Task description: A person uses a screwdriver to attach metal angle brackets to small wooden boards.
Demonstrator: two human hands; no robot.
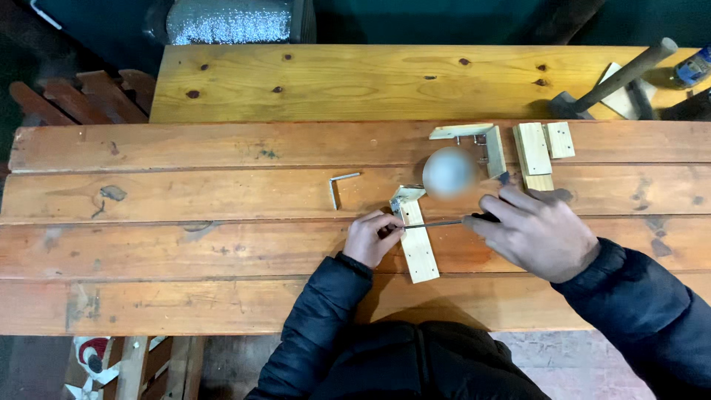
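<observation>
Left hand (372,237) clamped on L-shaped wooden piece (415,237) near desk (185,244) centre, right hand (535,231) gripping screwdriver (444,222), tip at the piece, metal angle bracket (338,187) left, wooden blocks (541,148) and hammer (618,78) toward far right corner.

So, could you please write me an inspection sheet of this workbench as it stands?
Surface: worn plank bench, stained, with a paler board behind.
Job's things: L-shaped wooden piece; screwdriver lying across it.
Clutter: metal bracket, second L-piece, wood blocks, hammer, bottle, blurred round spot.
Grips: left hand shut on the wooden piece; right hand shut on the screwdriver.
Cables: nothing seen.
Surroundings: silvery duct, slatted wood at left.
</observation>
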